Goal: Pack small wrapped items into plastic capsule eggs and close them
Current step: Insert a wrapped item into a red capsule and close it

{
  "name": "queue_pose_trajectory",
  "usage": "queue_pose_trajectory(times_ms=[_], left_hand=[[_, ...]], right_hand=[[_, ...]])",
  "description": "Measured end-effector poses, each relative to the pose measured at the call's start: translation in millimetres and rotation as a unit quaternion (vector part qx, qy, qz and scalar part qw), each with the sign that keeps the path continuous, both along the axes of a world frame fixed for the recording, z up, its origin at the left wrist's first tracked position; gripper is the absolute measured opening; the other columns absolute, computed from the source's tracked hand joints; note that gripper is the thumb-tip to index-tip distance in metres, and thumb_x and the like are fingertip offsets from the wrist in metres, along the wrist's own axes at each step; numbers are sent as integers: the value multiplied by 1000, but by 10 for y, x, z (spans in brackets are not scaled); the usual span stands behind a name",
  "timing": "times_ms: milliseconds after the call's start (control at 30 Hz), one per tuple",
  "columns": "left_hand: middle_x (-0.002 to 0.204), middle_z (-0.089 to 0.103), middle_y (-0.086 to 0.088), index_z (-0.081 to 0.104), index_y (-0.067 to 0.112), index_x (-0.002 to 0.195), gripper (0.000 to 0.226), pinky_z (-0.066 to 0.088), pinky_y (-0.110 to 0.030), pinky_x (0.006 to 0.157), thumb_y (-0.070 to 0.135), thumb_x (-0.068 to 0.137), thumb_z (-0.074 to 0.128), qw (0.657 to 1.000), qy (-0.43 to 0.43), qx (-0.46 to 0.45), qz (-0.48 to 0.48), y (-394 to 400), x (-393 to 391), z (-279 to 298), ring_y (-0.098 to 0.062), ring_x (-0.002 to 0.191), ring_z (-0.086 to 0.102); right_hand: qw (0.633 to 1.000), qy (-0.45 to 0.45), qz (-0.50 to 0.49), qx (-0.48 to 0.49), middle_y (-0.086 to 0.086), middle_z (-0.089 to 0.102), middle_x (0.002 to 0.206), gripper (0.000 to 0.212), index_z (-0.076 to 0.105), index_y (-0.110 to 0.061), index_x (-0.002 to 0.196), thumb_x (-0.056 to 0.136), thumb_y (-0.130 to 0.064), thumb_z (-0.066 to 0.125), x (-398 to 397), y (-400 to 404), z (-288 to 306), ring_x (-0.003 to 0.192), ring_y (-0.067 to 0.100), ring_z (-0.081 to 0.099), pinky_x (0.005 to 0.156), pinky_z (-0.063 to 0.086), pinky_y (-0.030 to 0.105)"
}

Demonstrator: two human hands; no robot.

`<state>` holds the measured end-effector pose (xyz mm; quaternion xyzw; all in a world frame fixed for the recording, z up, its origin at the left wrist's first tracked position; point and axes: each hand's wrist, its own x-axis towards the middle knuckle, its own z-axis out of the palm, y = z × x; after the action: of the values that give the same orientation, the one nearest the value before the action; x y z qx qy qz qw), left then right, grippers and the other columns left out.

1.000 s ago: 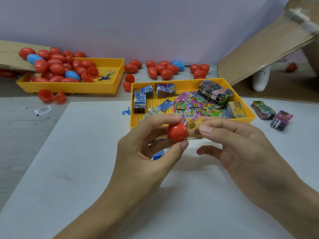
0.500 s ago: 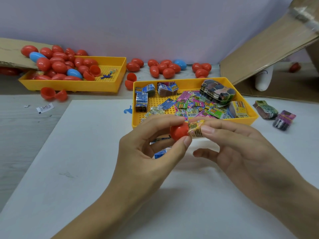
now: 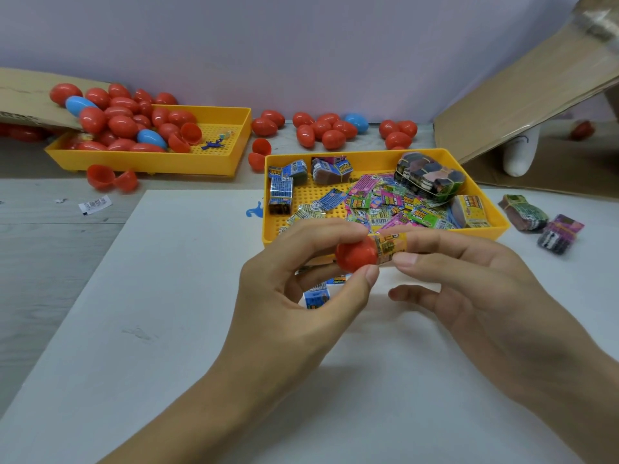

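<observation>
Both hands pinch: left hand (image 3: 294, 296) grips red egg half (image 3: 355, 254), right hand (image 3: 475, 289) yellow packet (image 3: 390, 247).

single head-worn wide-angle view, facing forward and down, close above the white board (image 3: 140, 329)

Bright, even light; soft shadows; warped edges

two yellow trays (image 3: 157, 160), two hands (image 3: 288, 296) (three blue eggs (image 3: 78, 103) among the red)
</observation>
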<state>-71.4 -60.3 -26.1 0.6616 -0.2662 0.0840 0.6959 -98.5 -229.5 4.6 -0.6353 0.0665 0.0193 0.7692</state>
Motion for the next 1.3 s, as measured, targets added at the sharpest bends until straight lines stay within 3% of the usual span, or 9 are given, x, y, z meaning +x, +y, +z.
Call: queue_pose_trajectory(times_ms=[233,500,700,1100,1300], left_hand=[[109,67,-4,69,10,108,28,57,-29,87,3,81,74,998,-36,40,19,-4,-19,-4,-27,106,67],[109,67,-4,70,9,106,27,57,-29,86,2,80,74,996,-46,65,34,-2,-17,2,-25,106,66],[109,67,-2,69,11,107,29,57,-27,86,2,80,75,996,-43,63,34,-9,-17,6,-26,105,67],[108,67,-4,71,8,106,28,57,-29,86,3,79,76,996,-44,65,40,-5,-18,0,-26,105,67],[106,67,-3,70,10,104,27,57,-27,84,6,79,78,997,-41,47,36,-12,-17,9,-26,101,67]], right_hand=[[1000,-3,6,-22,9,72,111,37,79,-5,83,60,-32,74,-11,15,6,93,17,68,71,55,33],[999,2,19,-27,8,73,108,37,79,-4,83,61,-33,74,-18,41,4,110,16,64,74,55,34],[1000,9,17,1,14,72,108,34,80,-8,81,61,-34,73,-10,30,24,96,18,65,68,56,31],[1000,6,8,-13,6,72,102,35,80,-7,80,59,-34,74,-14,58,-25,101,12,65,70,55,32],[998,-25,-23,-57,-13,72,94,30,81,-19,71,53,-42,75,-29,59,-41,92,2,68,65,54,26]])
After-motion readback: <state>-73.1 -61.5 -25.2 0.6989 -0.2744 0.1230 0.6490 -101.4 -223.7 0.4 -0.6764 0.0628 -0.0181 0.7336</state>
